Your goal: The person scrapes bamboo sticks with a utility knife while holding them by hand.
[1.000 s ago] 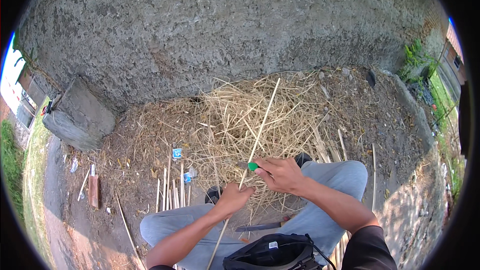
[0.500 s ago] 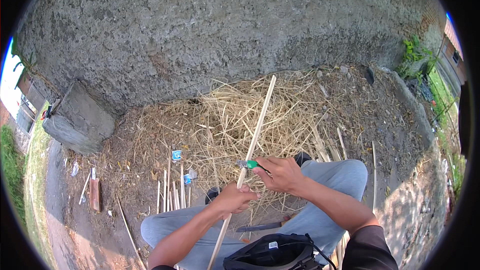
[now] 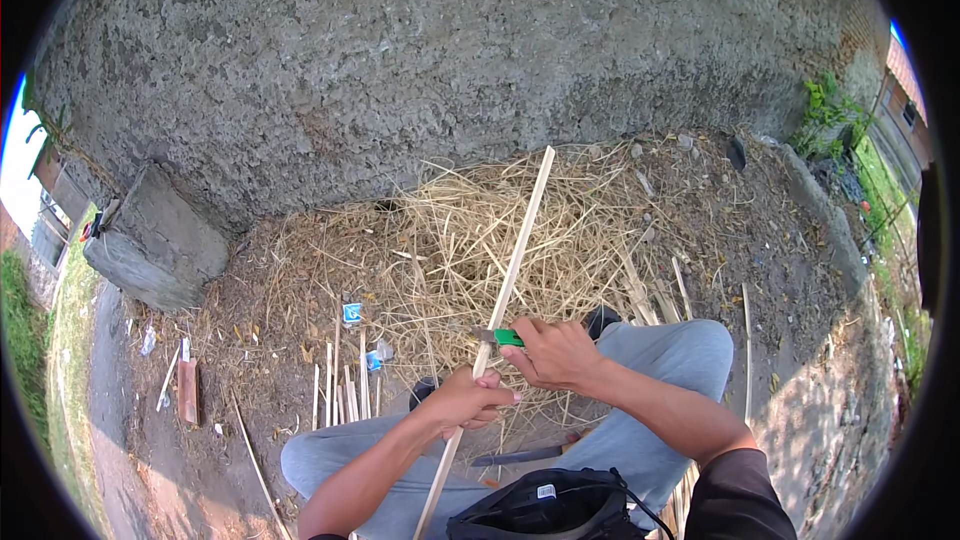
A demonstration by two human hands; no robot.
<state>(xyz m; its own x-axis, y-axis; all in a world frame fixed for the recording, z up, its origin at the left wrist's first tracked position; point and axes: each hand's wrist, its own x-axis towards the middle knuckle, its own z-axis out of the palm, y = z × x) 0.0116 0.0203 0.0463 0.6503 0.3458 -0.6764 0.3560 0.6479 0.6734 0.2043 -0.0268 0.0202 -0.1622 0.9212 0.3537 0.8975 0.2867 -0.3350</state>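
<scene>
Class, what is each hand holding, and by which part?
The left hand holds the pale strip partway along its length; the right hand holds the green-handled knife by its handle.

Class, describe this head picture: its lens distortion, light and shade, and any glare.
Head view: circular black border, fisheye distortion, a red-roofed building leaning at the right rim; head view: the bare left hand, bare right hand and long pale wooden strip lie in shade, brown dirt ground sunlit at lower right; head view: far-left background washed out white.
</scene>
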